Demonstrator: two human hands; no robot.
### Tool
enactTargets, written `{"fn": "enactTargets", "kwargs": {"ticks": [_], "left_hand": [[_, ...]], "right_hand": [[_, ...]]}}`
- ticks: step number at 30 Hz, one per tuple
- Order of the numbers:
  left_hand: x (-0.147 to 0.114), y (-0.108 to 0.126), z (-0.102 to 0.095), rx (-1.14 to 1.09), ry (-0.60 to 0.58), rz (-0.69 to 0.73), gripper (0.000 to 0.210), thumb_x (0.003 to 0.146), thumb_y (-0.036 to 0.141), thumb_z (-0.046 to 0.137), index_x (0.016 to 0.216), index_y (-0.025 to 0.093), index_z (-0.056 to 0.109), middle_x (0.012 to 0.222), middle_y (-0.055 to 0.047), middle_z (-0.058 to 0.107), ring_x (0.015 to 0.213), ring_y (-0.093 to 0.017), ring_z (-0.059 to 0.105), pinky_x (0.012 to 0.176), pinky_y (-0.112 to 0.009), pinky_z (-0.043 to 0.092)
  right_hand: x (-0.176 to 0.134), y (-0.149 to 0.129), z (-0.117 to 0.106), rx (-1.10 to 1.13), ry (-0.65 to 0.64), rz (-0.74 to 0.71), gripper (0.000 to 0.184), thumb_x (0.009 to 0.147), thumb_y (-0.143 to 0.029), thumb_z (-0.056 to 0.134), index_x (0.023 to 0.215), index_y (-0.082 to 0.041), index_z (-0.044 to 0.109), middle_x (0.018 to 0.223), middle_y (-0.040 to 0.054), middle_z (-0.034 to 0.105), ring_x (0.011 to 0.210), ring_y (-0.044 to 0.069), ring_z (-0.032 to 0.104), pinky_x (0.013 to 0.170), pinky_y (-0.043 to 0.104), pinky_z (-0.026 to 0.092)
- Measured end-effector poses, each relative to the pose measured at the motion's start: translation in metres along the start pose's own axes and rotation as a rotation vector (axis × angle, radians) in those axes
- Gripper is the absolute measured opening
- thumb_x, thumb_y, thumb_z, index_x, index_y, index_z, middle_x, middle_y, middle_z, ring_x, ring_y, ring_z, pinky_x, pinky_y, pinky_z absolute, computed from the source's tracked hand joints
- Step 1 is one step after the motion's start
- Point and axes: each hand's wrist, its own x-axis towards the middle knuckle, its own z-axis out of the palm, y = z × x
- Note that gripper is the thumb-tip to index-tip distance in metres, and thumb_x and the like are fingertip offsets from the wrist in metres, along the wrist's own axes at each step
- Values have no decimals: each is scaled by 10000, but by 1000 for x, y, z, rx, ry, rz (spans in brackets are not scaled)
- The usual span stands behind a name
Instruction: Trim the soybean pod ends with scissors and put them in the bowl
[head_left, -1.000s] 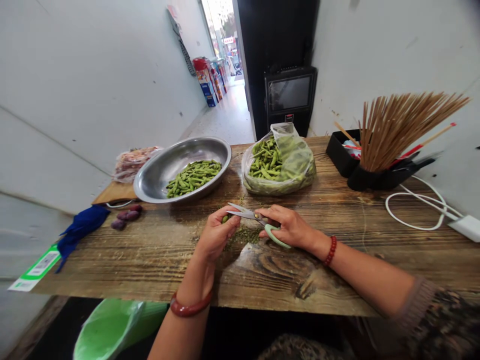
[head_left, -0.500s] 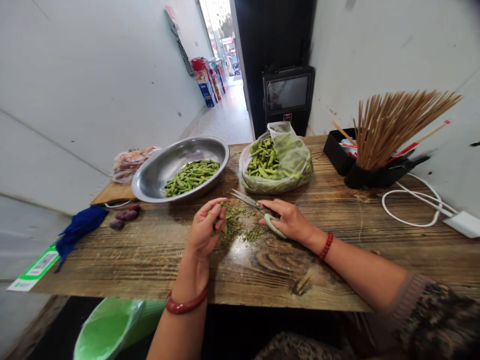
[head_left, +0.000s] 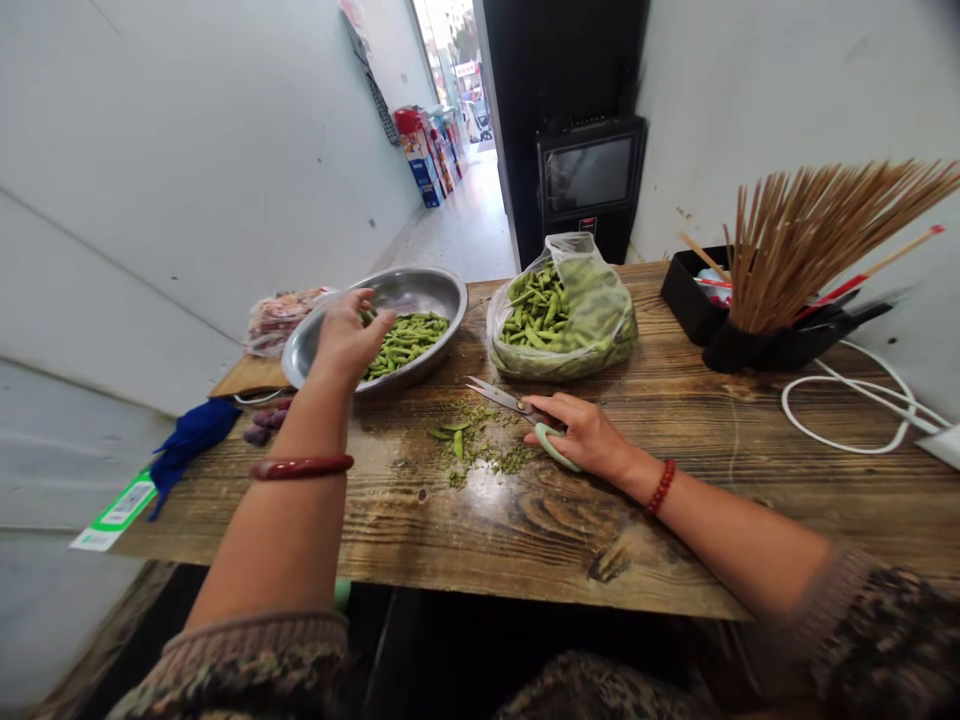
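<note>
Clock centred on the trimmings (head_left: 510, 459), noon away from the wearer. The left hand (head_left: 346, 335) is above the steel bowl (head_left: 411, 292) at 11 o'clock, thumb and fingers apart; green shows between them, but whether a pod is gripped cannot be told. Pods (head_left: 414, 341) lie in the bowl, more in the plastic bag (head_left: 600, 318) at 1 o'clock, and a few loose pods (head_left: 458, 444) among the trimmings. At 3 o'clock, the right hand (head_left: 586, 436) is closed around the scissors (head_left: 501, 399). Good practice: release low, inside the rim, keeping the blades clear of the left hand.
</note>
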Motion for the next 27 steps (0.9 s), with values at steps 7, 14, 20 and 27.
{"fn": "enactTargets", "kwargs": {"ticks": [7,14,20,27], "left_hand": [[-71,11,15,34,-256,160,206,810,297,542,849,166,696,845,-59,668,822,-203,610,788,-341,472],[-134,-7,45,103,-454,208,179,803,187,522,856,182,693,883,-64,607,831,-191,592,764,-315,472],[-139,-12,55,146,-447,261,186,777,112,517,834,187,677,884,-76,575,853,-210,554,793,-339,453],[-127,19,57,-334,-403,-54,76,706,198,665,763,175,619,709,-5,582,629,-139,501,609,-252,392]], "right_hand": [[2,1,1,23,24,28,462,810,-385,682,1211,-174,591,820,38,612,698,150,556,674,267,460],[2,-2,-1,34,0,32,461,814,-388,676,1214,-172,595,769,24,583,679,145,542,651,258,449],[2,-2,-1,26,3,24,457,817,-385,672,1218,-180,594,773,24,587,673,142,538,648,258,446],[3,-2,0,68,27,58,477,790,-393,704,1202,-177,603,813,35,612,698,147,555,672,262,464]]}}
